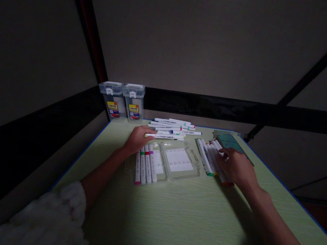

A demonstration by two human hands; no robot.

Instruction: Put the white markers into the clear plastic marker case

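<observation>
My left hand (140,139) is closed at the yellow end of a white marker (167,137), which lies level in front of the pile. Below that hand, several white markers (148,164) with pink, green, red and purple bands sit side by side in one half of an opened clear plastic case (179,175). On the right, my right hand (237,168) reaches over a row of white markers (205,156) with green, yellow and red ends. Its fingers are bent and pinched at the upper part of one marker; the hand partly hides this row.
A loose pile of white markers (175,124) lies at the back of the pale green table (169,225). Two clear lidded boxes (133,101) with yellow labels stand at the back left. A phone-like flat object (232,143) lies at the right, beyond my right hand. Walls border the table.
</observation>
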